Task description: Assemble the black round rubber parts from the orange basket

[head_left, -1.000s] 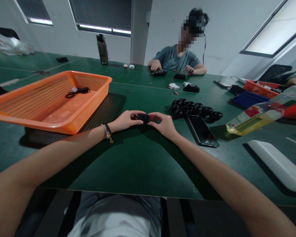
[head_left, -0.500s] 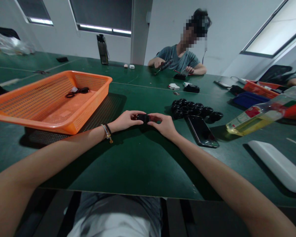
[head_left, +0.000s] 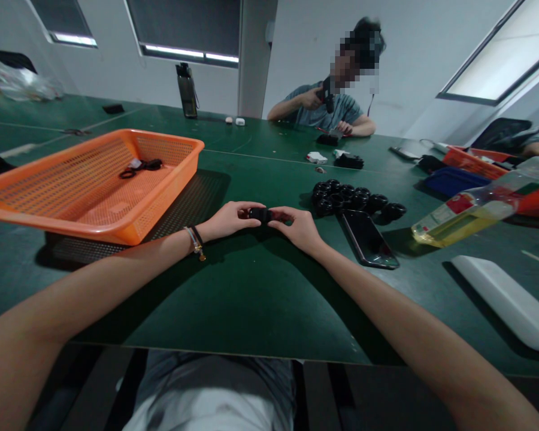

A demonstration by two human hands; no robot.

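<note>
Between my two hands is a small black part [head_left: 260, 214], held just above or on the green table [head_left: 251, 299]; its exact kind is too small to make out. My left hand [head_left: 230, 219] pinches its left end between thumb and fingers. On the other end, the thumb and fingertips of my right hand [head_left: 299, 227] close in a pinch. To the right of my right hand lies a cluster of glossy black round parts [head_left: 348, 196], with a dark smartphone [head_left: 369, 239] in front of it.
An orange perforated basket [head_left: 161, 206] with a black cable [head_left: 141, 166] stands at left. On the right are a tilted bottle of yellow liquid [head_left: 467, 212], a white slab-like object [head_left: 505, 299] and a blue tray [head_left: 458, 179]. Across the table sits a person [head_left: 314, 108] with a dark hand tool [head_left: 327, 94].
My hands and the black part have stayed practically still. Across the table, the person has raised the dark tool from near the tabletop to chest height.
</note>
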